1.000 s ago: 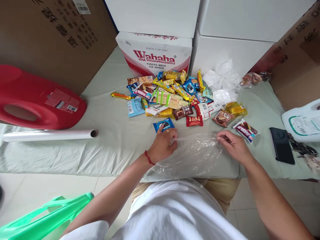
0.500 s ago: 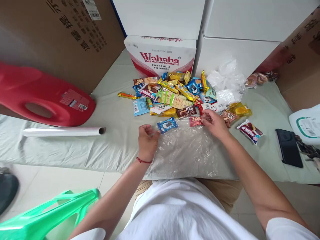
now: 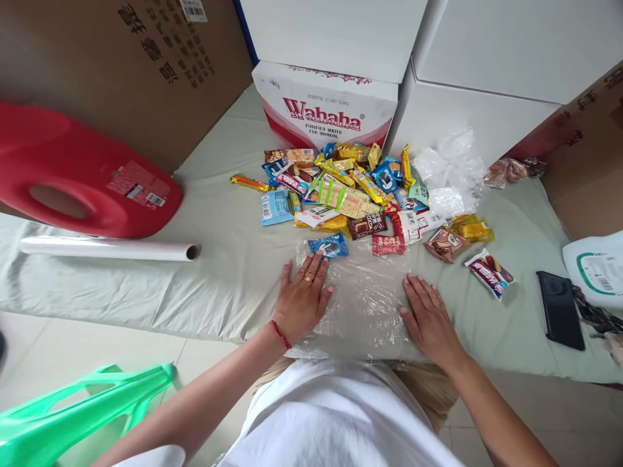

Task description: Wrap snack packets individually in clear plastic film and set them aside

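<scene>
A sheet of clear plastic film [image 3: 363, 305] lies spread at the front edge of the cloth-covered surface. My left hand [image 3: 302, 295] rests flat on its left side, fingers extended, with the fingertips close to a blue snack packet [image 3: 328, 246]. On the film's right edge my right hand [image 3: 431, 318] lies palm down with fingers stretched out. Neither hand holds anything. A red packet [image 3: 389, 244] sits at the film's far edge. Just beyond is a heap of wrapped snacks [image 3: 348, 198], with a brown packet [image 3: 444, 244] to its right.
Behind the heap stand a Wahaha carton [image 3: 326, 110] and white boxes [image 3: 335, 35]. Crumpled clear plastic [image 3: 450, 172] lies beside it. To the left are a red jug [image 3: 87, 175] and a roll of film [image 3: 109, 249]; a phone [image 3: 561, 309] lies right. A green stool [image 3: 92, 408] stands below.
Both hands have come back from the film's far corners toward me and flattened onto it. The fingers have straightened. The camera view has shifted slightly.
</scene>
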`<state>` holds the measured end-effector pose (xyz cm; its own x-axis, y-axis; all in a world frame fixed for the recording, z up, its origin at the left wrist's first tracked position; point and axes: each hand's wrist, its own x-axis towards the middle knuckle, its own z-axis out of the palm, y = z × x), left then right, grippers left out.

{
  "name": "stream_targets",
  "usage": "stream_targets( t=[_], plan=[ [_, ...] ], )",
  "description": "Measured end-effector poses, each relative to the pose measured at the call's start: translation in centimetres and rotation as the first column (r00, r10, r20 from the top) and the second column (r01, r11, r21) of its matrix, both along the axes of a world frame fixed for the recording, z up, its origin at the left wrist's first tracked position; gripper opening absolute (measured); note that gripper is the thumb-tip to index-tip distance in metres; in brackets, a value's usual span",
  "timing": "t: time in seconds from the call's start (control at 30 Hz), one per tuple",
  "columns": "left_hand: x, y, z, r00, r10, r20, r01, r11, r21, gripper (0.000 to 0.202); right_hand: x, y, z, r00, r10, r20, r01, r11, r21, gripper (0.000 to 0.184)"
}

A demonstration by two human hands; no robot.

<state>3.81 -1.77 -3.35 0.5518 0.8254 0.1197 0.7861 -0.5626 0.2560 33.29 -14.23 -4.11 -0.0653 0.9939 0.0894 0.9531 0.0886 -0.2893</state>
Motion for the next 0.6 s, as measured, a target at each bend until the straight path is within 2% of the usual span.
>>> stream_targets(
  t=[0.07, 0.13, 0.2, 0.3, 0.33, 0.4, 0.47, 0.53, 0.6],
  plan=[
    [-0.5, 0.5, -0.3, 0.999, -0.029, -0.038, 0.028, 1.000, -0.006, 0.055, 1.3, 0.3, 1.1, 0.996, -0.021, -0.084, 0.022, 1.000, 0.003, 0.051],
    [-0.6, 0.5, -0.2, 0.997, -0.015, -0.071, 0.016, 1.000, 0.008, 0.055, 2.1, 2.3, 3.2, 0.986, -0.060, -0.156, 0.064, 0.998, 0.020, 0.043],
    [-0.6, 0.3, 0.0, 0.995, 0.025, -0.095, -0.022, 0.999, 0.026, 0.055, 2.0, 5.9, 5.4, 0.982, -0.057, -0.179, 0.066, 0.997, 0.043, 0.035],
    [-0.6, -0.3, 0.3, 0.992, 0.075, -0.101, -0.068, 0.995, 0.070, 0.053, 0.1, 13.3, 7.6, 0.991, 0.084, -0.100, -0.078, 0.995, 0.061, 0.028],
    [-0.7, -0.4, 0.3, 0.992, 0.085, -0.094, -0.077, 0.993, 0.090, 0.051, -0.9, 15.8, 7.9, 0.993, 0.106, -0.053, -0.103, 0.993, 0.054, 0.028],
    [-1.0, -0.5, 0.1, 0.994, 0.085, -0.069, -0.076, 0.989, 0.126, 0.047, -2.8, 20.1, 8.1, 0.996, 0.063, 0.064, -0.066, 0.997, 0.041, 0.025],
    [-1.2, -0.4, -0.1, 0.998, 0.045, -0.042, -0.039, 0.989, 0.144, 0.045, -4.1, 23.1, 7.8, 0.991, 0.025, 0.132, -0.025, 1.000, 0.000, 0.028],
    [-1.3, -0.3, -0.3, 1.000, 0.003, -0.019, 0.000, 0.990, 0.143, 0.045, -4.8, 24.5, 7.3, 0.991, -0.003, 0.137, 0.006, 1.000, -0.022, 0.042],
    [-1.2, -0.1, -0.3, 1.000, -0.012, 0.001, 0.012, 0.992, 0.130, 0.046, -4.8, 24.8, 6.7, 0.994, -0.030, 0.101, 0.032, 0.999, -0.016, 0.051]
  ],
)
